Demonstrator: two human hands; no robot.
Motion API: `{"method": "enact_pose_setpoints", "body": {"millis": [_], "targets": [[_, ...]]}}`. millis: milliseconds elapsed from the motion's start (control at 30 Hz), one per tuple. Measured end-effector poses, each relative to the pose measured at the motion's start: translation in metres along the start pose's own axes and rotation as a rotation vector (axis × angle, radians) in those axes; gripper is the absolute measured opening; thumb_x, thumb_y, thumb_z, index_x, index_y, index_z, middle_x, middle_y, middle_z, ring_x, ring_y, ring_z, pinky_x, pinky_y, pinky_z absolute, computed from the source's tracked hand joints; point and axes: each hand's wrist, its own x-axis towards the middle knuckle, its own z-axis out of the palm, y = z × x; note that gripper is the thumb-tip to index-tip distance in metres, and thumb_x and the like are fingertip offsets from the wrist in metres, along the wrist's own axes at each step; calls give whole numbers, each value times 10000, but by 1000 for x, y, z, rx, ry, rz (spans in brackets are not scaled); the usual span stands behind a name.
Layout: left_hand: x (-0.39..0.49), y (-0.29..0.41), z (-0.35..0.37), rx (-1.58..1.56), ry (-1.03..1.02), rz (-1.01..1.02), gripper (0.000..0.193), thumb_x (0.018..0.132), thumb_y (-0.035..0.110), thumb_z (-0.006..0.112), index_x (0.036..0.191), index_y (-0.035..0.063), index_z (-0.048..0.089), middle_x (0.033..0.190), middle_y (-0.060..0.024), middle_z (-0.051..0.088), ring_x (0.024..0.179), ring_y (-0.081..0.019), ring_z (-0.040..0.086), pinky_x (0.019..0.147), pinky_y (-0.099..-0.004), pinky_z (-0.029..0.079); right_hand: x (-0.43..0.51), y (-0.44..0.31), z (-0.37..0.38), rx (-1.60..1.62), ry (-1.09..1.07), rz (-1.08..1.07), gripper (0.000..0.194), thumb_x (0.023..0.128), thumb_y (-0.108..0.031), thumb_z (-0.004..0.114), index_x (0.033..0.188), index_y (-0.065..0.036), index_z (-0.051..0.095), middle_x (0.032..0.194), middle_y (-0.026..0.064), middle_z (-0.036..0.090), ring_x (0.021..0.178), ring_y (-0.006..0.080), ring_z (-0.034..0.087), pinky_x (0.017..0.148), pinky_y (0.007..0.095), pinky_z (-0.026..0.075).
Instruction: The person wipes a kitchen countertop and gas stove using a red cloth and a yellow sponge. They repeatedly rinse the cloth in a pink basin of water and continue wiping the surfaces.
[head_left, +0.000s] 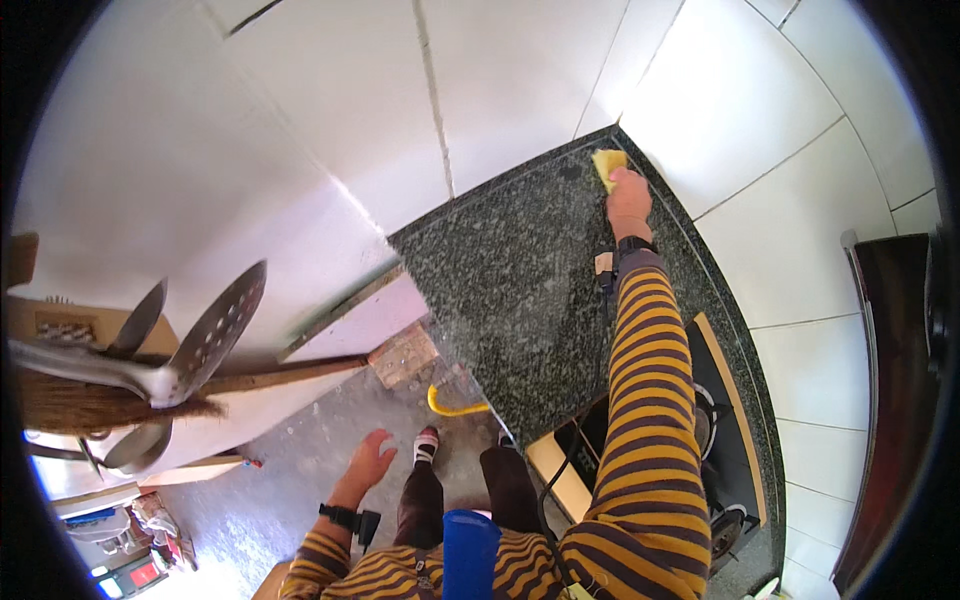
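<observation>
My right hand (630, 201) grips a yellow cloth or sponge (608, 165) and presses it on the dark speckled granite countertop (510, 292), close to the back corner where two tiled walls meet. Faint, paler smears show on the stone in front of that arm. A strapped device sits on my right wrist. My left hand (369, 459) hangs over the floor at my left side, its fingers apart and nothing in it. It wears a black wrist strap with a small device.
A gas stove (720, 450) is set into the counter under my right arm. Hanging metal utensils, among them a slotted spatula (221, 330), jut out at the left. A yellow hose (454, 409) curves beside the counter edge. A black cable (562, 472) runs along my right side.
</observation>
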Motion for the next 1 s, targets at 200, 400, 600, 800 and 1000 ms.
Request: {"method": "enact_pose_setpoints", "body": {"millis": [200,400,600,800,1000], "targets": [[25,17,-13,-76,14,100,339,861,205,671,1156,46,617,1205,-211,610,1148,-411,559,976,-449,464,-106,-132,10,419,10,-221,229,742,0,640,915,-149,668,977,104,662,914,340,613,800,445,515],[22,18,-38,-60,49,238,328,865,195,663,1153,44,615,1213,-206,613,1158,-397,565,972,-444,465,-255,-249,-43,723,-269,-581,110,809,-35,572,875,-108,622,959,82,659,901,318,602,758,429,493],[-7,-26,-62,14,49,112,341,861,209,670,1159,51,617,1218,-197,616,1157,-384,572,964,-441,468,-183,-106,-92,358,210,-166,104,821,-50,591,902,-81,648,866,149,640,817,378,604,721,499,485],[-39,-41,-35,-3,6,-35,334,867,240,666,1148,62,634,1210,-185,622,1140,-382,580,960,-436,471,-156,17,-80,-38,160,328,333,803,-52,662,1133,-47,624,999,163,642,903,409,615,815,526,484],[-19,0,-13,-36,-64,103,335,871,246,664,1148,60,634,1182,-187,634,1123,-387,590,952,-437,478,-264,-166,-51,454,1,-310,215,864,-63,554,1057,-56,650,1020,137,638,936,336,572,803,449,482]]}}
